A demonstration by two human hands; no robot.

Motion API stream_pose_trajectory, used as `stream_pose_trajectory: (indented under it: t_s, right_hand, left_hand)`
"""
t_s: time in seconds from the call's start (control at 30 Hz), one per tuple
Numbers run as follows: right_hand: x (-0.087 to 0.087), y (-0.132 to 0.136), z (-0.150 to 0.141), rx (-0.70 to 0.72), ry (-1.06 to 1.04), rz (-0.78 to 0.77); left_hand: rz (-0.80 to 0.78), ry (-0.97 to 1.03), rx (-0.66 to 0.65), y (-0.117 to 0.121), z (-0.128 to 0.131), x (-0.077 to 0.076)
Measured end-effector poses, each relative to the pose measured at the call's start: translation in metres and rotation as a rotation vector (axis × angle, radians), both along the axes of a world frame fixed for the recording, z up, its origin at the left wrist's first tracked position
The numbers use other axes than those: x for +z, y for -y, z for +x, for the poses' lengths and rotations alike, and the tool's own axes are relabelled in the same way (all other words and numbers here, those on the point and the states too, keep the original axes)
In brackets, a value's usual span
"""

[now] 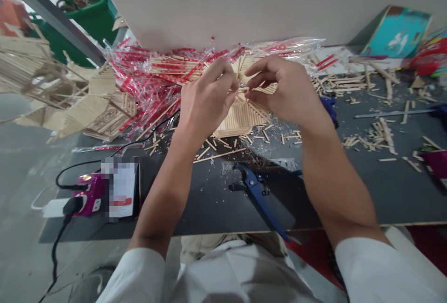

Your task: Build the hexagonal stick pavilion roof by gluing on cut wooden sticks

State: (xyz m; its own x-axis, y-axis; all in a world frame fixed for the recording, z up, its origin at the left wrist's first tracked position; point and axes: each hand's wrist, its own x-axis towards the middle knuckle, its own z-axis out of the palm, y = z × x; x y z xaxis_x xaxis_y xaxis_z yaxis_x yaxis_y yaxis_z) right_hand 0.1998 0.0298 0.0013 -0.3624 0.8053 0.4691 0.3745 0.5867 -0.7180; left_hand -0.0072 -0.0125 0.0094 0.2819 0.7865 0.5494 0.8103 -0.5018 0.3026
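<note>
Both my hands are over a slatted structure (235, 119) built of pale wooden sticks. My left hand (213, 91) is closed in a pinch, its fingertips partly hidden behind its back. My right hand (284, 86) curls in from the other side, with thumb and fingertips close together. Between the two sets of fingertips shows a short pale stick piece (243, 89), seemingly pinched by the right hand. Whether the left fingers also grip it I cannot tell. Blue-handled cutters (258, 196) lie on the dark table nearer my body.
Red-printed plastic wrappers (150, 89) and sticks heap behind and left. A larger stick structure (77, 93) stands far left. A phone (122, 189) lies beside a purple power adapter (91, 193) with cables. Cut stick bits (379, 138) litter the right; a turquoise board (398, 33) leans behind.
</note>
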Motion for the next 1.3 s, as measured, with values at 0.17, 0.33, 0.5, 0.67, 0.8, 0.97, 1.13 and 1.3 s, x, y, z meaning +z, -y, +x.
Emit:
stream_pose_trajectory:
  t_s: [0.17, 0.33, 0.5, 0.67, 0.8, 0.97, 1.13, 1.3]
  right_hand:
    - [-0.002, 0.0, 0.002, 0.012, -0.026, 0.0]
    - [0.002, 0.001, 0.002, 0.011, -0.041, -0.079]
    - [0.005, 0.001, 0.002, -0.004, -0.019, -0.125]
    - [0.005, 0.001, 0.002, -0.011, -0.009, -0.125]
    - [0.006, 0.002, 0.003, 0.011, -0.022, -0.132]
    - [0.005, 0.001, 0.002, -0.001, -0.018, -0.121]
    - [0.005, 0.002, 0.002, 0.002, -0.028, -0.136]
    - [0.006, 0.003, 0.003, 0.019, -0.031, -0.136]
  left_hand:
    - [0.009, 0.069, -0.031, -0.004, -0.002, -0.004]
    - [0.032, 0.016, -0.011, -0.006, -0.003, -0.007]
    - [0.033, -0.045, 0.027, -0.005, -0.001, -0.006]
    - [0.027, -0.042, 0.035, -0.005, 0.0, -0.007]
    - [0.08, -0.036, 0.028, -0.006, -0.001, -0.01]
    - [0.122, 0.045, -0.041, -0.01, -0.004, -0.013]
    - [0.056, 0.032, -0.014, -0.01, -0.005, -0.012]
    - [0.108, 0.024, -0.057, -0.01, -0.005, -0.013]
